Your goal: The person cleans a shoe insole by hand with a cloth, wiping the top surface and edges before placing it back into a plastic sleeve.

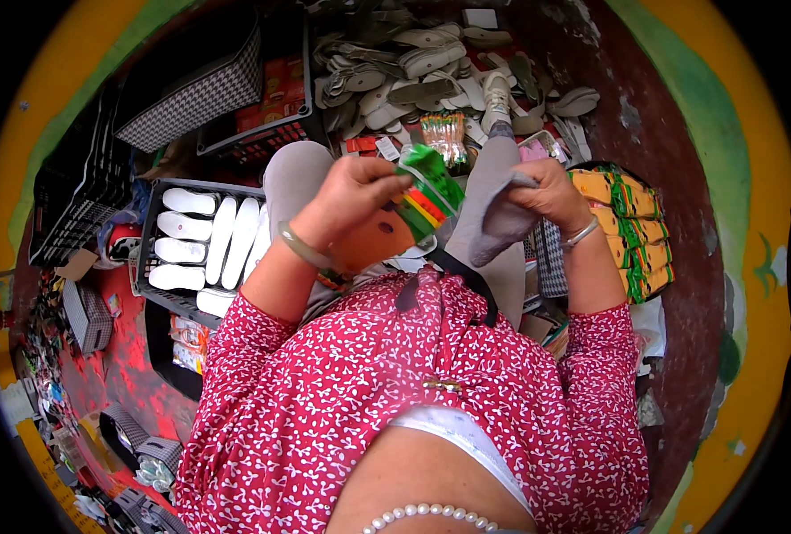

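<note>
Between the thumb and fingers of my left hand point(360, 198) is a green and orange plastic packet point(431, 185), held over my lap. Its orange lower part hangs down beside my wrist. My right hand point(548, 191) grips the upper edge of a grey cloth point(500, 230), which droops in a fold over my leg. The packet and the cloth are apart. Similar orange and green packets point(631, 233) lie stacked in rows in a dark container just right of my right hand.
A dark crate point(151, 267) at the left holds several white sole-shaped pieces point(220, 240). Many loose soles point(431, 58) are heaped at the far side, with a bundle of colourful thin packs point(444, 138) before them. A houndstooth-patterned bin point(191, 102) sits at the far left, beside a black crate point(302, 120).
</note>
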Available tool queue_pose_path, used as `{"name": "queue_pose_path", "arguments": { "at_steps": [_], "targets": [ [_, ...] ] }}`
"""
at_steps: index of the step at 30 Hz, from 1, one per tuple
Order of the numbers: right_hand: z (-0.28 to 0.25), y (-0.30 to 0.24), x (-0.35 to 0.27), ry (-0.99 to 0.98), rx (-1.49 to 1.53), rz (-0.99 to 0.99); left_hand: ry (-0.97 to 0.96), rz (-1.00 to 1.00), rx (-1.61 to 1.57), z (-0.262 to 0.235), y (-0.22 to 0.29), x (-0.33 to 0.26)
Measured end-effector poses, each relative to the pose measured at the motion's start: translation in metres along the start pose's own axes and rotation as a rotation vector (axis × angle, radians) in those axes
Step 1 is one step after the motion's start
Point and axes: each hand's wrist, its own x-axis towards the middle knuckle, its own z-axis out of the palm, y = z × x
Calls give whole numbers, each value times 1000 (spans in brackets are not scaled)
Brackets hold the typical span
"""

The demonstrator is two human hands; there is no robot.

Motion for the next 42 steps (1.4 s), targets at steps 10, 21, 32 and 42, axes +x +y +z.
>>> {"name": "queue_pose_path", "arguments": {
  "at_steps": [10, 21, 32, 42],
  "targets": [
    [-5, 8, 26, -78, 348, 15, -29, -31, 55, 10, 3, 4],
    [51, -14, 52, -248, 114, 110, -63, 40, 45, 22, 7, 5],
    [51, -24, 45, -162, 75, 15, 165, 377, 152, 32, 6, 6],
    [45, -26, 27, -213, 147, 147, 234, 271, 14, 27, 9, 4]
  ]
}}
